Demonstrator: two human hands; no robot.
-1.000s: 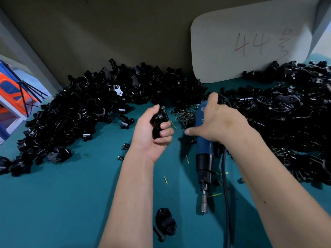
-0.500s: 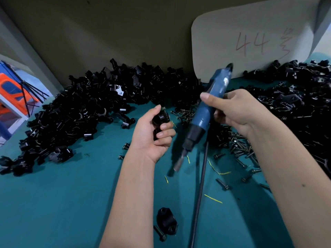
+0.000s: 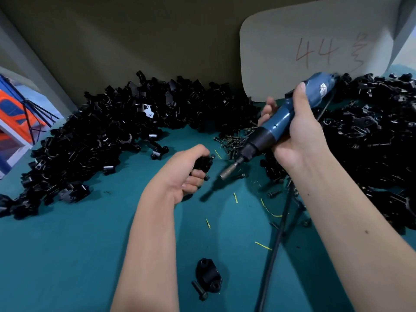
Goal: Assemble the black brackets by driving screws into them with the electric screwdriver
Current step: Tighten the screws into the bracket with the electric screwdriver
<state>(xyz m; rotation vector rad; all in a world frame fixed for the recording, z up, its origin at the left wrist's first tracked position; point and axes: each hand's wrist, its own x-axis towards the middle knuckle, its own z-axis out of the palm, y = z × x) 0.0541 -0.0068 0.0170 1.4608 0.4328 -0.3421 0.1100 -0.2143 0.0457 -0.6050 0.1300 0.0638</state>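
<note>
My left hand (image 3: 186,174) grips a black bracket (image 3: 203,164) over the middle of the teal table, with a screw head sticking out of it toward the right. My right hand (image 3: 297,134) holds the blue electric screwdriver (image 3: 276,124) tilted down to the left. Its metal bit tip (image 3: 227,173) hangs a short way right of the bracket, apart from it. A heap of loose screws (image 3: 234,141) lies just behind the tool's nose.
Big piles of black brackets lie at the left (image 3: 94,140) and right (image 3: 369,140). One bracket with a bolt beside it (image 3: 208,278) sits near the front edge. The tool's black cord (image 3: 276,235) runs down the table. A paper card marked 44 (image 3: 315,48) leans on the back wall.
My right hand picked the screwdriver up off the table and swung its bit down toward the bracket. My left hand turned over and moved the bracket lower and rightward.
</note>
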